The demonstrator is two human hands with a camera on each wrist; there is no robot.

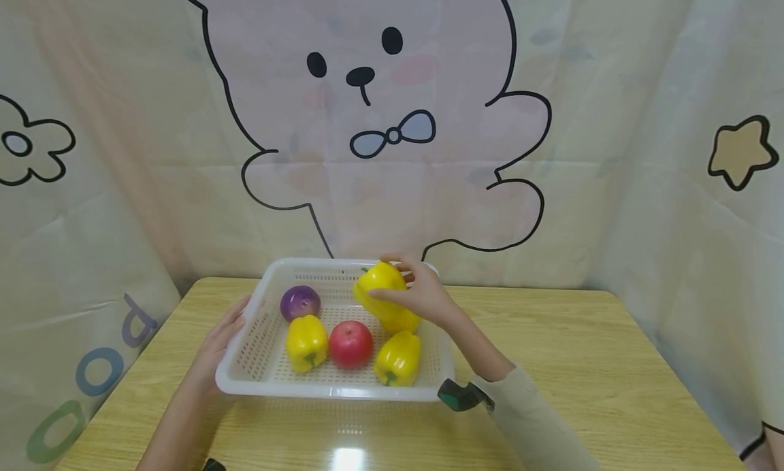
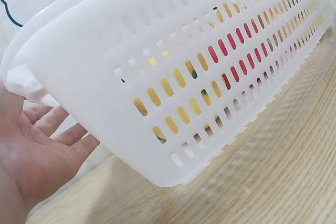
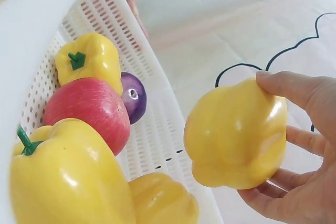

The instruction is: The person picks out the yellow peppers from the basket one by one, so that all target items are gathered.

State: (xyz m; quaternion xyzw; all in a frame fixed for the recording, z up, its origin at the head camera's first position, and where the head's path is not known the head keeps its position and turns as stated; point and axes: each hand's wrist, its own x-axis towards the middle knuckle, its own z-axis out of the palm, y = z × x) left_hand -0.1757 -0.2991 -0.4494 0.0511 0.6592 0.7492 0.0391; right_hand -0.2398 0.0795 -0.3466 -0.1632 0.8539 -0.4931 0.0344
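Observation:
My right hand [image 1: 422, 290] holds a yellow bell pepper [image 1: 380, 284] above the far right part of a white perforated basket [image 1: 245, 384]. In the right wrist view, thumb and fingers grip this pepper [image 3: 236, 135] from the side. My left hand [image 1: 217, 345] rests along the basket's left end; its fingers [image 2: 50, 121] reach to the outer wall below the rim, and the thumb is hidden. Inside the basket lie a yellow bell pepper [image 1: 307, 345] at left, another [image 1: 398, 359] at right, one more [image 1: 404, 320] partly under the held one, a red apple [image 1: 350, 345] and a round purple vegetable [image 1: 300, 303].
The basket sits on a wood-grain table [image 1: 551, 348]. A printed cloth [image 1: 392, 205] with a bear drawing hangs behind it, and more cloth stands at both sides. A dark device [image 1: 462, 395] is strapped at my right wrist, close to the basket's near right corner.

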